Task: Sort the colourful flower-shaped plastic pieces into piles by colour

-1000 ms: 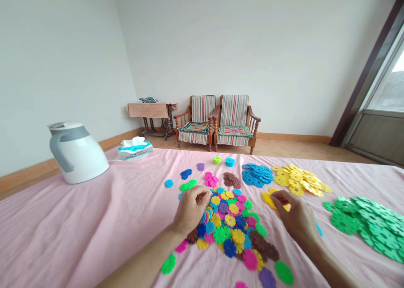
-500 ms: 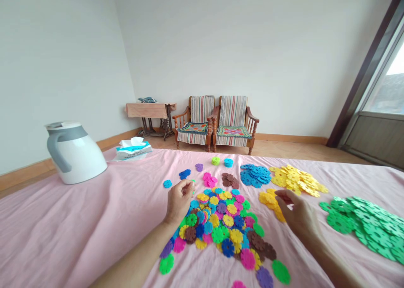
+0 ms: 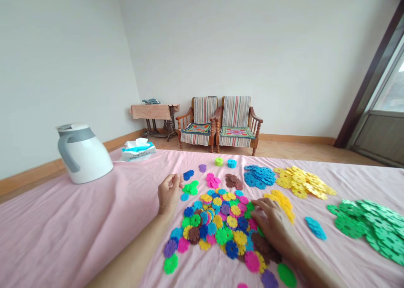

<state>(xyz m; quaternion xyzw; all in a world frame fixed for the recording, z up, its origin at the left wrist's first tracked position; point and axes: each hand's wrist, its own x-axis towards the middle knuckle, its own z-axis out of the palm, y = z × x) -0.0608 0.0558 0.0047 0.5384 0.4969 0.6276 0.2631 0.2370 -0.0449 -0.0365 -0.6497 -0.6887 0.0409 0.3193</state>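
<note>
Many coloured notched plastic discs lie in a mixed pile (image 3: 217,220) on the pink cloth (image 3: 132,204). My left hand (image 3: 169,192) is raised just left of a small green group (image 3: 191,188), thumb and fingers pinched; anything between them is too small to name. Over the right edge of the mixed pile, my right hand (image 3: 271,218) reaches down with its fingertips at a green disc; the fingers are bent, and whether they grip it is unclear. Small groups of dark blue (image 3: 188,174), pink (image 3: 213,180) and brown (image 3: 233,181) discs lie behind the pile.
Larger heaps of blue (image 3: 259,177), yellow (image 3: 304,182) and green discs (image 3: 372,227) lie to the right. A white jug (image 3: 86,155) and a tissue box (image 3: 138,150) stand at the left. Two wooden armchairs (image 3: 217,124) are beyond the cloth.
My right hand has moved left from the small yellow group to the mixed pile. My left hand has shifted left, uncovering the small green group. The view has turned slightly left.
</note>
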